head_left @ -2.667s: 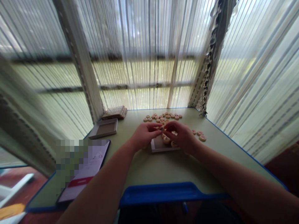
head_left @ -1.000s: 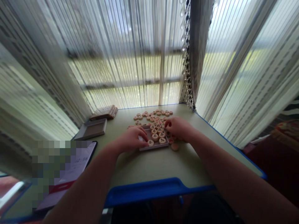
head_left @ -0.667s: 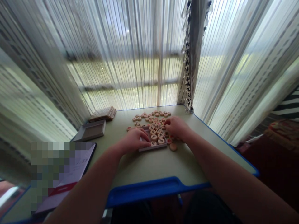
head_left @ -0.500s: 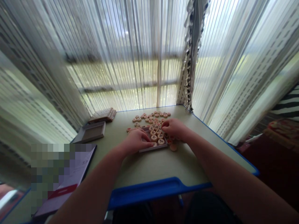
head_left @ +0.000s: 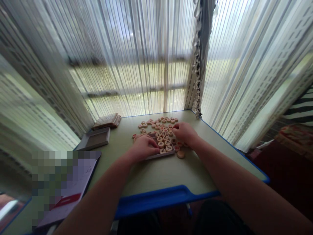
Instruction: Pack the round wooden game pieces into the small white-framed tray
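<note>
Head view. At mid-table, shallow tray (head_left: pixel 158 156), open side up, with inscribed discs (head_left: pixel 167 143) in two columns along the right wall; beneath the left fingers, part of the tray hidden. Left hand (head_left: pixel 144 147) over the tray's left wall, fingers bent inward, thumb at the nearest disc of the left column; impossible to tell whether gripping or merely touching. Right hand (head_left: pixel 186 133) just beyond the tray's right wall, fingers curled toward the thumb among loose discs; impossible to tell whether anything is held.

Loose discs (head_left: pixel 157 127) in a spread beyond the tray, from left of it round to the right wall; at the near right corner, plain-faced disc (head_left: pixel 181 154), just outside the wall. Little room on the far and right sides of the tray; broad strip of pale green table (head_left: pixel 137 178) on the near side, reaching to the raised blue edge (head_left: pixel 156 195). Further bare margin between right hand and right table edge.

At far left, second shallow box part (head_left: pixel 96 138) by the table's left edge, with stacked books (head_left: pixel 107 120) behind it. At near left, screen device (head_left: pixel 78 182), partly pixelated, beside the left forearm. Past the far edge, sheer curtains (head_left: pixel 137 65).
</note>
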{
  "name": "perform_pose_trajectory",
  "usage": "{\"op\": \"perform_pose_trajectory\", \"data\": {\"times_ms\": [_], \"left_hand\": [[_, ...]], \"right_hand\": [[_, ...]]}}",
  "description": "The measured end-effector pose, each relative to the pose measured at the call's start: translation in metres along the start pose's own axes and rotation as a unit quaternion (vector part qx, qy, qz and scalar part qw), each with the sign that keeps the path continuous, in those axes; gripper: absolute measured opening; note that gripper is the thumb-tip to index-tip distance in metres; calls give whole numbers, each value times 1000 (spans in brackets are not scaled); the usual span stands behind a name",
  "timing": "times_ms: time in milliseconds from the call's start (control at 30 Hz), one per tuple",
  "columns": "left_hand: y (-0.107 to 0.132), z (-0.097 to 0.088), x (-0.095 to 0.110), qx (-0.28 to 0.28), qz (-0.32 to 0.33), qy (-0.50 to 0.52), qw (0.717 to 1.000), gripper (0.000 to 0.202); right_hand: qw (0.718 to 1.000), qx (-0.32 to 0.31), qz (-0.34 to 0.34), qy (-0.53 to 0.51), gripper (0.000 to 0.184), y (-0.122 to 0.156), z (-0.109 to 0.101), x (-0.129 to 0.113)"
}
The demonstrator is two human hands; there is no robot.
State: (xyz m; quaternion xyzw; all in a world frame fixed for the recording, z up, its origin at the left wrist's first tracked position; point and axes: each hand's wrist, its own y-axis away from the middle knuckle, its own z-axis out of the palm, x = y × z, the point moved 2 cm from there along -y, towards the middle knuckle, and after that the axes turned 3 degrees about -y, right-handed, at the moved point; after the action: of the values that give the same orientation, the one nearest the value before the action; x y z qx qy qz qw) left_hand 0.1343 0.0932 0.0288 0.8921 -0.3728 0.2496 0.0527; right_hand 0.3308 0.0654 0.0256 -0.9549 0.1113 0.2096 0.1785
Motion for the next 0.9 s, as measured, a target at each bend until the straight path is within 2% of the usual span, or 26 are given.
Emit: {"op": "perform_pose_trajectory", "data": {"times_ms": [133, 333, 500, 733, 800, 900], "left_hand": [[1, -1, 0, 0, 9, 10, 1000, 25], [4, -6, 9, 52, 89, -9, 995, 17], [5, -4, 12, 9, 123, -30, 992, 17], [6, -3, 13, 10, 108, -20, 994, 17], [6, -4, 14, 9, 108, -15, 994, 17], [6, -4, 13, 12, 108, -17, 994, 18]], "right_hand": [[999, 17, 34, 2, 26, -1, -3, 3], [999, 32, 2, 8, 25, 2, -3, -1], [999, 38, 2, -4, 26, 1, -3, 0], [994, 51, 99, 2, 27, -5, -14, 20], [993, 35, 111, 12, 27, -6, -16, 22], [995, -25, 95, 33, 24, -7, -16, 20]]}}
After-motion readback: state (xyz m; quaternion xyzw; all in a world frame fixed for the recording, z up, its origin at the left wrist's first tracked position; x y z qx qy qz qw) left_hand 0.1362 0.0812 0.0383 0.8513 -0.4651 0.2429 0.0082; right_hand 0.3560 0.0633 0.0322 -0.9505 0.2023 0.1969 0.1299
